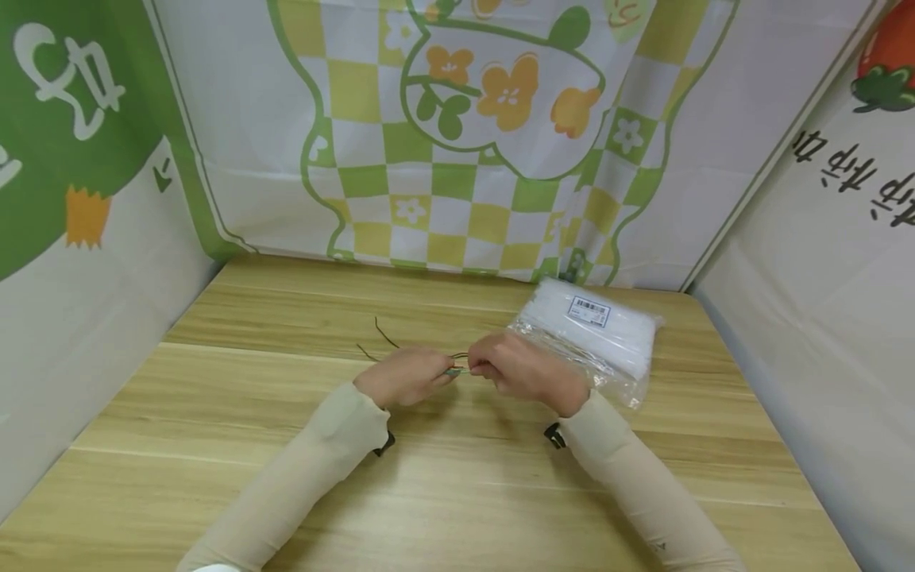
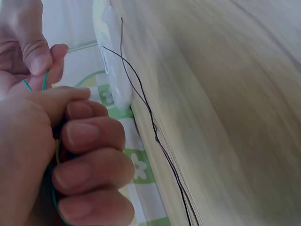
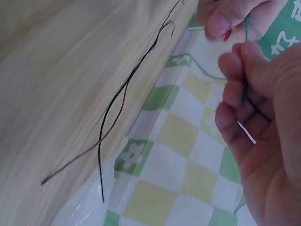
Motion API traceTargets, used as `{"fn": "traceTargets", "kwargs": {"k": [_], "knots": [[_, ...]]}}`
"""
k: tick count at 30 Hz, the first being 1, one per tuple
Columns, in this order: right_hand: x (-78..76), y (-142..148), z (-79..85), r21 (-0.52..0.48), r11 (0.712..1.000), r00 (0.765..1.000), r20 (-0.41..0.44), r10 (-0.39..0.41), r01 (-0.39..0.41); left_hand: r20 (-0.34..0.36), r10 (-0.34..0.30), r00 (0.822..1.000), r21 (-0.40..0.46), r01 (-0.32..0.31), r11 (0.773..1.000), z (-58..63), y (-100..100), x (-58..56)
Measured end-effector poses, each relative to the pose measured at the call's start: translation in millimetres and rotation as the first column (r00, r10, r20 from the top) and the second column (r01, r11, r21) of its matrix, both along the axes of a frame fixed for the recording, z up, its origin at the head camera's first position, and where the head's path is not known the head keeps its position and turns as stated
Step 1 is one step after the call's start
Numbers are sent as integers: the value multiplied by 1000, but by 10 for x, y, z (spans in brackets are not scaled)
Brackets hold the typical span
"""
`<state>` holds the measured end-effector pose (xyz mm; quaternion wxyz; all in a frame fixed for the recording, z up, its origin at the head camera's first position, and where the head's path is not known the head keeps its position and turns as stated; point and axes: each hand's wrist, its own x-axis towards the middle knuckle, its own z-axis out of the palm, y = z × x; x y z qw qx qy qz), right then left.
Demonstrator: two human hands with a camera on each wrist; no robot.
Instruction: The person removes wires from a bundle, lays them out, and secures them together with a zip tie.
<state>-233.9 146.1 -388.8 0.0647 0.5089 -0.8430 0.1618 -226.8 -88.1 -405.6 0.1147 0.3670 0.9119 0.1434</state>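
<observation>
My left hand [image 1: 411, 376] curls its fingers round a small bundle of thin wires; green, red and yellowish strands show inside the palm in the left wrist view. Close on its right, my right hand [image 1: 525, 373] pinches a green wire [image 3: 247, 29] between thumb and forefinger. That wire spans the short gap between both hands, and its tail hangs below the right fingertips. A black wire [image 2: 149, 109] and a brown wire [image 2: 134, 86] lie beyond the hands, crossing each other. In the head view the left hand covers most of the bundle.
A clear plastic bag [image 1: 550, 338] of white strips with a barcode label [image 1: 589, 311] lies on the wooden table [image 1: 457, 492], just behind the right hand. Printed cloth walls [image 1: 479, 191] stand at the back and on both sides.
</observation>
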Motion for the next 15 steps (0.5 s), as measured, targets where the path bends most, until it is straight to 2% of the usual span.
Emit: {"fn": "traceTargets", "kwargs": {"k": [3, 6, 8, 13, 15], "knots": [[-44, 98, -19, 0, 999, 997, -65, -38, 38, 34, -4, 999, 10, 4, 1000, -17, -76, -12], [-94, 266, -54, -14, 997, 992, -103, -78, 77, 93, 32, 995, 22, -35, 999, -16, -205, -3], [-122, 379, -78, -31, 996, 991, -98, -89, 86, 118, 53, 992, 29, -57, 998, -13, -306, 11], [-130, 583, -80, -62, 991, 992, -48, -118, 115, 145, 40, 989, 62, -50, 997, -24, -513, 30], [-120, 638, -68, -66, 989, 990, -33, -138, 136, 165, 61, 984, 72, -73, 995, -29, -601, 34]]}}
